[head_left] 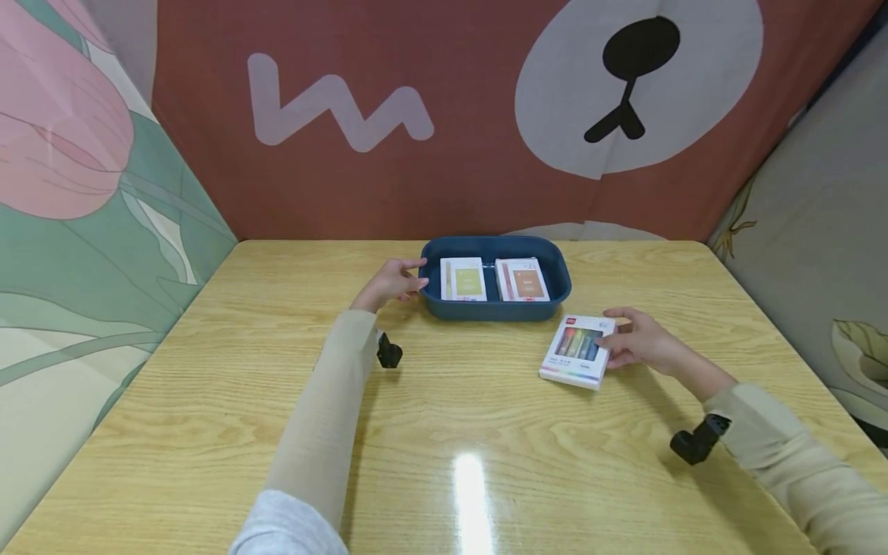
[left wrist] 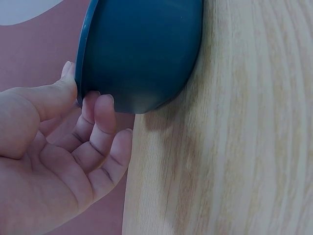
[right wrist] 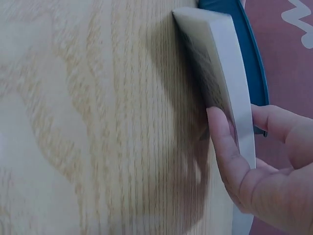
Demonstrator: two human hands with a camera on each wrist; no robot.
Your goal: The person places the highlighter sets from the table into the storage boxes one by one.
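Observation:
My left hand (head_left: 391, 284) pinches the left end of a dark blue plastic tray (head_left: 496, 311); in the left wrist view the thumb lies on the tray's rim (left wrist: 83, 49) with fingertips below it. Two white boxes stand side by side in the tray, one with a yellow-green label (head_left: 469, 282), the other with an orange-brown one (head_left: 527, 284). In front of the tray's right end, my right hand (head_left: 641, 341) grips a white crayon box (head_left: 569, 370) by its right edge. Coloured sticks show through its window. In the right wrist view the box (right wrist: 239, 93) is raised and tilted over the table.
The wooden table (head_left: 277, 439) carries a bright light reflection near its front. Behind the tray hangs a reddish-brown cloth (head_left: 388, 193) with a cartoon face. Patterned cloths flank both sides. A black wrist camera (head_left: 701, 439) sits on the right sleeve, another (head_left: 390, 352) on the left.

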